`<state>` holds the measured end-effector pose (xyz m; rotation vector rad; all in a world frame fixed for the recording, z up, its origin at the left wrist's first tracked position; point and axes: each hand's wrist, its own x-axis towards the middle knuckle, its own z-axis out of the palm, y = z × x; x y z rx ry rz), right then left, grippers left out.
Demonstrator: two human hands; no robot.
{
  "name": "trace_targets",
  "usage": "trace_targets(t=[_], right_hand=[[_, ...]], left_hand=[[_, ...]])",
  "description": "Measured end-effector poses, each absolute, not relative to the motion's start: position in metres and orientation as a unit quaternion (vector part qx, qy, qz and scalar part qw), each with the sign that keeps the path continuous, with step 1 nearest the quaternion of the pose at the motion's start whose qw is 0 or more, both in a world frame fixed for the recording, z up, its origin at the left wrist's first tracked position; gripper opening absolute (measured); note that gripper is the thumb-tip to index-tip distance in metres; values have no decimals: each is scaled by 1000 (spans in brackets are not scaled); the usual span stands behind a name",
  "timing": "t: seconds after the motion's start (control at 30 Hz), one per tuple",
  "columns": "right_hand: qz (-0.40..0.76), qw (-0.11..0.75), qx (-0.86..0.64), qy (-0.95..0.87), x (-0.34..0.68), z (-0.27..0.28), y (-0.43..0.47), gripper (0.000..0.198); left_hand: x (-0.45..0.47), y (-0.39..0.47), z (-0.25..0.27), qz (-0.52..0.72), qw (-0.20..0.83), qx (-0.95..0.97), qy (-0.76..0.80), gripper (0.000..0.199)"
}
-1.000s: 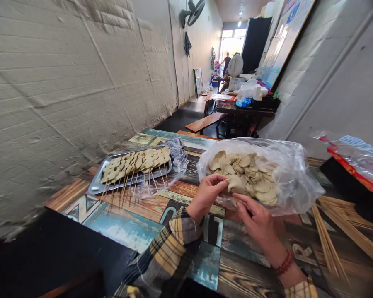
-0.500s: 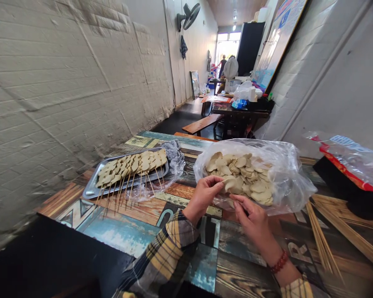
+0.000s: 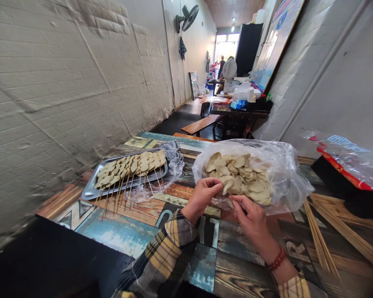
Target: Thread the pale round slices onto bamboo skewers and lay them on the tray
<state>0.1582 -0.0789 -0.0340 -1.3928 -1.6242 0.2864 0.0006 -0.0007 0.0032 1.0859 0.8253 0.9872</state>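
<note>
My left hand (image 3: 204,195) pinches a thin, beige, oval slice (image 3: 227,184) at the near edge of a clear plastic bag (image 3: 290,182). Many similar slices (image 3: 245,174) lie heaped in the bag's mouth. Just to the right, my right hand (image 3: 250,215) is closed, thumb against forefinger, around a thin wooden skewer (image 3: 229,196); only its tip shows by the slice. On the left, a metal tray (image 3: 88,189) bears rows of slices threaded on skewers (image 3: 130,165), their bare sticks poking over the near rim.
Bundles of bare bamboo skewers (image 3: 321,238) lie at the right. Behind them stands a black container (image 3: 331,171) with red-edged plastic packaging. A crumpled plastic bag (image 3: 173,155) sits against the tray. Farther back are a bench (image 3: 202,124), a cluttered table and people near the doorway.
The slice in my left hand has bent into a curve by the skewer tip. Both hands stay nearly in place, and the view has shifted slightly.
</note>
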Motion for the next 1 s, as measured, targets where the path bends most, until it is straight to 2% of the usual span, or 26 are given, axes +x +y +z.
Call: trace_targets(t=[0.27, 0.5, 0.63, 0.8, 1.0], right_hand=[[141, 484, -570, -649, 155, -28, -79, 33], [240, 500, -573, -604, 154, -29, -77, 35], [280, 508, -565, -587, 153, -28, -76, 35], [305, 505, -558, -583, 148, -24, -77, 35], [279, 493, -565, -600, 145, -24, -80, 34]], left_hand=[[-2, -2, 7, 399, 663, 518, 365, 40], [2, -5, 3, 402, 701, 473, 352, 50], [5, -6, -3, 395, 708, 481, 334, 48], [4, -2, 1, 447, 665, 474, 364, 50], [2, 1, 6, 442, 620, 525, 381, 53]])
